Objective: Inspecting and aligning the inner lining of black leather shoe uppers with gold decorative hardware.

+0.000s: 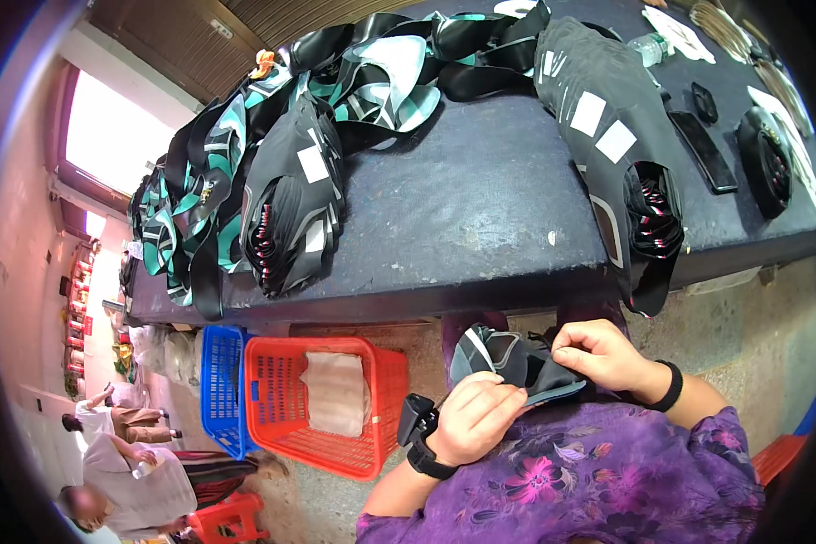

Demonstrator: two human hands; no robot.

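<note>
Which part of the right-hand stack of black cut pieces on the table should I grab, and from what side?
Probably the end of the black stack that droops over the table edge toward the person. It hangs free there, so fingers could close around its layers from below and in front. The rest lies flat on the tabletop, which looks harder to get under.

My left grip [474, 419] and my right grip [603, 355] pinch a dark fabric piece [517, 361] with grey trim over my lap, fingers closed on its edges. Just beyond my grips runs the dark desk [480, 218], heaped with stacked black fabric pieces [612, 118]. Left of my left grip stands a red basket [385, 408].
</note>
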